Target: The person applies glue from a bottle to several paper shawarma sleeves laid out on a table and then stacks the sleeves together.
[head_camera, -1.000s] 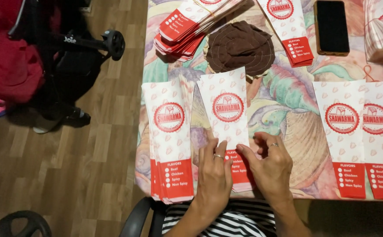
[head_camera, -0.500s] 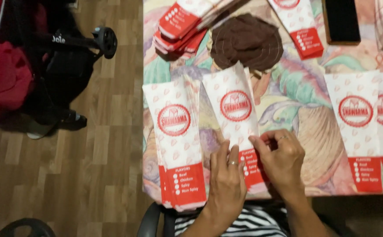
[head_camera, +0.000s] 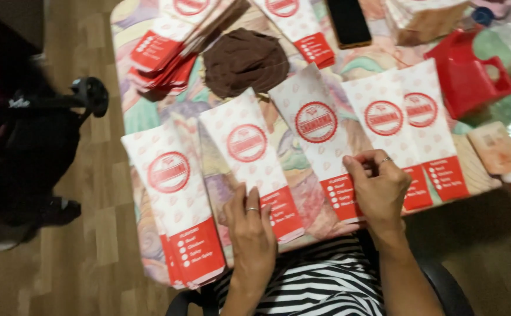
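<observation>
Shifted right of the brown cloth (head_camera: 245, 60), right hand (head_camera: 378, 186) pinches one paper bag (head_camera: 319, 140); left hand (head_camera: 252, 225) presses flat on another bag (head_camera: 249, 158).

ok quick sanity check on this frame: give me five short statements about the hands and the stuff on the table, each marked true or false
1. The left hand lies flat on a paper bag. True.
2. The right hand holds the black phone. False: the phone lies untouched at the far edge; the right hand pinches the lower end of another bag.
3. A brown cloth lies beyond the row of bags. True.
4. The red plastic container sits left of the brown cloth. False: it is at the right.
5. Both hands wear rings. True.
</observation>
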